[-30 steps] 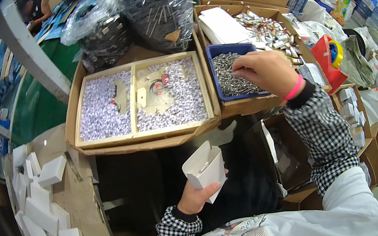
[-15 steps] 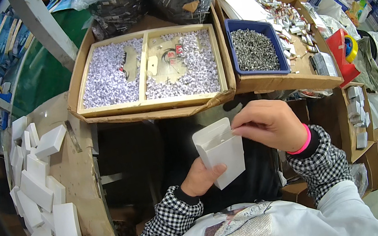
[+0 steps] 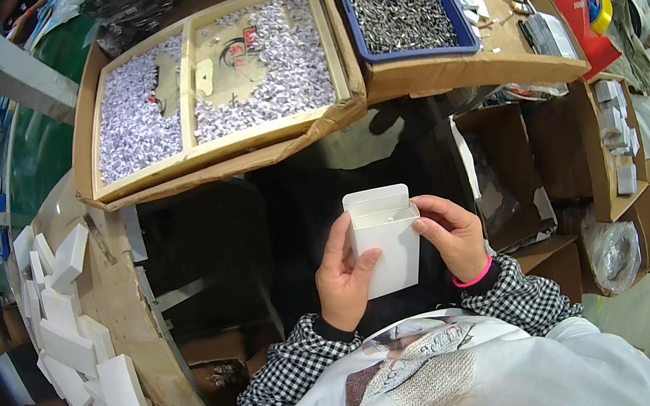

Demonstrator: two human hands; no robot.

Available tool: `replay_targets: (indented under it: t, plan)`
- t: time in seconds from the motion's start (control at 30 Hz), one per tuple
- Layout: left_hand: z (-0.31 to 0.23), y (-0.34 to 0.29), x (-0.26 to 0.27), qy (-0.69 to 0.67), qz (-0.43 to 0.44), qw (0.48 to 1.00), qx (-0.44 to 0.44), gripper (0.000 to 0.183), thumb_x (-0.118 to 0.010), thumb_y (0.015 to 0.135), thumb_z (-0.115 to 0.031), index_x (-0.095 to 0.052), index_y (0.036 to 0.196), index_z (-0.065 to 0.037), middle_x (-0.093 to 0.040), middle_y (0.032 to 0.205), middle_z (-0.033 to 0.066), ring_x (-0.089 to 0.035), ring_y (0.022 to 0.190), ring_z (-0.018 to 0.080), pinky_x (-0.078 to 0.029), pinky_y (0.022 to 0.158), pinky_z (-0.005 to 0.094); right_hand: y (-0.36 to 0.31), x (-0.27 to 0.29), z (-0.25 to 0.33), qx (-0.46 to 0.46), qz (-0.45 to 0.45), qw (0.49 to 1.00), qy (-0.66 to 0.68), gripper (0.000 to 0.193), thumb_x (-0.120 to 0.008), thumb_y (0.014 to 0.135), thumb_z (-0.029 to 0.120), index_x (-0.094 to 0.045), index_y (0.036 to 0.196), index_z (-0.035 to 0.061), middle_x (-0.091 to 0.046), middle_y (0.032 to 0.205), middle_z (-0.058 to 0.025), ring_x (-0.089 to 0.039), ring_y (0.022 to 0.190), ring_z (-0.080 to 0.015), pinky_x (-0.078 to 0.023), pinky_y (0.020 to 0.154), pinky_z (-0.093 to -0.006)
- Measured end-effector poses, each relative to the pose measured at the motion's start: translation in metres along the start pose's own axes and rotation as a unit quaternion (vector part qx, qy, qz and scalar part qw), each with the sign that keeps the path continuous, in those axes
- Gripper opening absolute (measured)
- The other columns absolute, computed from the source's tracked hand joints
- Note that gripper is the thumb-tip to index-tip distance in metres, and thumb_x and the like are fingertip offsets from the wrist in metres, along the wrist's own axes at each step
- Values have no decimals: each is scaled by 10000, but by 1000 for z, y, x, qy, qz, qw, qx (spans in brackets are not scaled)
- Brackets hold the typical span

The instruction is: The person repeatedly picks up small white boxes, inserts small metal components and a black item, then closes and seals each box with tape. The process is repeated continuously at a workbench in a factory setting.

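We see two bare hands sharing one white box (image 3: pixel 389 259). It is in front of the chest, above the floor, beyond the right edge of the desk (image 3: pixel 136 321). Our left hand (image 3: pixel 343 273) grips its left side, thumb across the front; our right hand (image 3: pixel 453 240) pinches its upper right corner between thumb and fingers.

We count one wooden tray (image 3: pixel 188 88) with two compartments of small whitish pieces, and one blue bin (image 3: pixel 421 55) of small metal pieces at the near left corner of a cardboard carton (image 3: pixel 483 70). One yellow tape roll (image 3: pixel 599 8) sits in a red holder (image 3: pixel 578 10) by that carton's right edge. More than ten white boxes (image 3: pixel 68 345) overlap along the desk's left edge, too jumbled to count exactly.

Most left fingertips are hidden behind the box. Something small shows inside, too tiny to identify.

The box's mouth points up and away from us, flap (image 3: pixel 375 195) raised at the far side; its long axis runs from chest outward, nearly straight.
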State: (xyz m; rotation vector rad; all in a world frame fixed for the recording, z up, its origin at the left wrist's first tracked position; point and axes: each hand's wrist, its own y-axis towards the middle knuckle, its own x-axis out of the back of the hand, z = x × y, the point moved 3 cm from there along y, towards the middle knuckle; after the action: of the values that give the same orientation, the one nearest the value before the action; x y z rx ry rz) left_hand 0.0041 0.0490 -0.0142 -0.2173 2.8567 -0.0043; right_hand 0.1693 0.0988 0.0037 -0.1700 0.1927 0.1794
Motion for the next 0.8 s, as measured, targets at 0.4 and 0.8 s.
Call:
replay_targets:
  t: [0.4, 0.8]
  plan:
    - [-6, -9, 11, -80, 70, 988, 110, 138, -570, 932, -101, -531, 1052, -45, -628, 971, 67, -593, 900, 113, -483, 787, 244, -5, 10, -1, -104, 118, 986, 47, 120, -643, 885, 101, -584, 943, 14, -600, 1027, -45, -563, 931, -100, -463, 848, -252]
    - [-9, 0, 13, -112, 67, 975, 182, 360, -529, 918, -26, -458, 1270, -38, -565, 1217, 147, -557, 1091, 189, -467, 913, 309, -3, 6, -1, -35, 151, 981, -116, 184, -632, 874, 82, -651, 1041, 8, -609, 1001, -69, -585, 915, -130, -477, 781, -243]
